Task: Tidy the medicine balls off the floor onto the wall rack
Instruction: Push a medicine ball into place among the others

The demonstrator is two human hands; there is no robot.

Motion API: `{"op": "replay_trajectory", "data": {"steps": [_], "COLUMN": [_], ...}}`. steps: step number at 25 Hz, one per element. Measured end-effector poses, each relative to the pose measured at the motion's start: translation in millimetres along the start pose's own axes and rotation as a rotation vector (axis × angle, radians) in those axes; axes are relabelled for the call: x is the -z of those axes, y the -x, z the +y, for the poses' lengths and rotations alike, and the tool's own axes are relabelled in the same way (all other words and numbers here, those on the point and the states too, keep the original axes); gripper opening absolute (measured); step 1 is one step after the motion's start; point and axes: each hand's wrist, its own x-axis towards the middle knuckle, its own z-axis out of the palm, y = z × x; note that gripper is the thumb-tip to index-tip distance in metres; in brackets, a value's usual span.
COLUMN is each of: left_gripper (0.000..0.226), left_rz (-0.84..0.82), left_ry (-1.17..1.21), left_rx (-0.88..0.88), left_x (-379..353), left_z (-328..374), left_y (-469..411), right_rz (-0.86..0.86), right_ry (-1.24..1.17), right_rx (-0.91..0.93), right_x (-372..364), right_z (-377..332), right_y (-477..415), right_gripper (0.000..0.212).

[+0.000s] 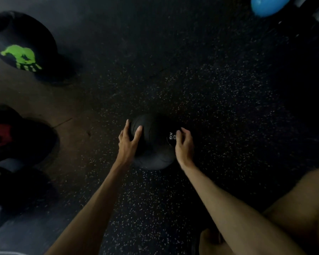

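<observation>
A black medicine ball point(152, 144) with a white "KG" label lies on the dark speckled rubber floor point(219, 100) in the middle of the view. My left hand point(128, 140) lies against its left side with the fingers spread and fairly straight. My right hand point(184, 144) is at the ball's right side, fingers curled over the label. The ball still rests on the floor. Both forearms reach down from the bottom of the frame.
At the left, a black ball with a green skull print point(24, 48) and a black ball with a red print point(11, 138) sit one below the other. A blue ball point(267, 4) shows at the top right. My bare knee point(298, 208) fills the lower right.
</observation>
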Motion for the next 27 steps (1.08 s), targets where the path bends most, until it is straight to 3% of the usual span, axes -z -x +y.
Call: {"op": "replay_trajectory", "data": {"steps": [4,7,10,14,16,21,25,27], "left_gripper": [0.080,0.079,0.071,0.058,0.061,0.126,0.122,0.115], "left_rz": [0.038,0.012,-0.034,-0.111,-0.235,-0.388,-0.489,-0.471], "left_ry": [-0.166,-0.377,-0.485,-0.557,-0.574,-0.799,-0.838,-0.838], "left_rx": [0.133,0.192,0.181,-0.193,-0.297,-0.070,-0.108,-0.085], "left_x": [-30,-59,-66,-46,-39,-71,-142,-169], "left_z": [54,88,95,98,115,148,182,196], "left_y": [-20,-27,-34,-28,-29,-69,-83,-85], "right_rz": [0.165,0.064,-0.033,-0.020,-0.043,-0.053,0.085,0.215], "right_ry": [0.121,0.222,0.244,0.101,0.023,-0.122,-0.158,-0.177], "right_rx": [0.246,0.222,0.130,-0.057,-0.230,-0.467,-0.742,-0.731], "right_x": [-6,4,13,32,47,85,123,128], "right_z": [-4,-11,-20,-21,-23,-10,2,-2], "right_y": [33,33,23,-7,-31,-86,-118,-108], "right_gripper": [0.059,0.073,0.091,0.084,0.079,0.067,0.056,0.048]}}
